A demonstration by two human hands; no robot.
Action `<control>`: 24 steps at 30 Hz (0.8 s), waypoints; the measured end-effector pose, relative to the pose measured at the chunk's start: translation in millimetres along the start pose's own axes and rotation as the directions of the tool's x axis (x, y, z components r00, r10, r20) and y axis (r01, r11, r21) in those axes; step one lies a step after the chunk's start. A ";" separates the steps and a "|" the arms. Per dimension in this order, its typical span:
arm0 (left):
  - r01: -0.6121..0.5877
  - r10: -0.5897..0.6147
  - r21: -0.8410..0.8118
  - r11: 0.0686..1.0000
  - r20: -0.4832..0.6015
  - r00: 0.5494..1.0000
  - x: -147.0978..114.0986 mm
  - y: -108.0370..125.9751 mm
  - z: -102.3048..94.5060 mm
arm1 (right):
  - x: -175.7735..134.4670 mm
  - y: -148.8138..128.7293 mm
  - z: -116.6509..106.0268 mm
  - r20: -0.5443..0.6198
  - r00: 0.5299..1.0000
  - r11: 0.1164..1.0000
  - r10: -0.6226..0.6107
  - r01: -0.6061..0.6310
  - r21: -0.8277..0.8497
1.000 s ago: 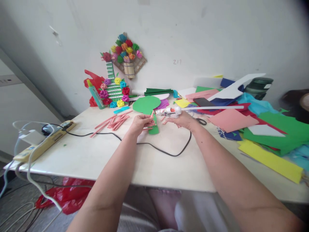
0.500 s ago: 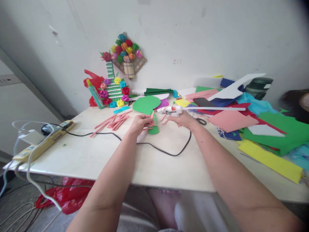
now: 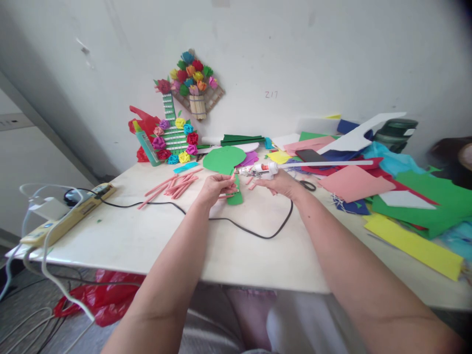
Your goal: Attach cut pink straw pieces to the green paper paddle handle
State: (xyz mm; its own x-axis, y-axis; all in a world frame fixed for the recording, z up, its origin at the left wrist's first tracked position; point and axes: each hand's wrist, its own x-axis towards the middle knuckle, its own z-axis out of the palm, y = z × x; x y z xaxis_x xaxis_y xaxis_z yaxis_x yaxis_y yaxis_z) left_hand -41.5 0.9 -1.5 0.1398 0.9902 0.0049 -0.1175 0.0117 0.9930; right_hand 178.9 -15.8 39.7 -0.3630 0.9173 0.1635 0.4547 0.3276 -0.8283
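Note:
A small pink paper stick (image 3: 233, 176) is pinched upright in the fingers of my left hand (image 3: 215, 190). My right hand (image 3: 283, 184) is wrapped round a white glue gun (image 3: 270, 168), whose tip points left at the top of the pink stick. From the back of the gun a long white glue stick (image 3: 324, 164) juts to the right. Beneath my left fingers lies a green paper cutout (image 3: 223, 158), with a round top and a narrow lower strip. Fingers partly hide that strip and the pink pieces on it.
Pink sticks (image 3: 171, 186) lie in a pile on the left. A black cord (image 3: 243, 227) loops across the table from a power strip (image 3: 70, 219). Coloured paper sheets (image 3: 357, 182) cover the right side. A flower-trimmed guitar shape (image 3: 174, 132) and glue bottle (image 3: 146, 143) stand behind.
The glue gun has tilted very slightly, and the back end of its glue stick sits a little higher. My left hand keeps its hold on the pink paper stick.

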 end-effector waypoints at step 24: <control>-0.007 0.008 0.048 0.999 -0.014 1.000 0.3 -0.9 -0.8 | 4.6 9.5 -0.4 -0.059 0.998 0.999 -0.011 0.013 0.037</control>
State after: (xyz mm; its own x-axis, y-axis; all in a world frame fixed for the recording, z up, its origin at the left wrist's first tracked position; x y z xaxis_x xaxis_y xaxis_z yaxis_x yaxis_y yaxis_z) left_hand -42.1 1.2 -2.6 0.1253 0.9921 0.0111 -0.0711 -0.0021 0.9975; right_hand 181.8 -8.3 32.7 -0.3195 0.9255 0.2035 0.4199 0.3308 -0.8451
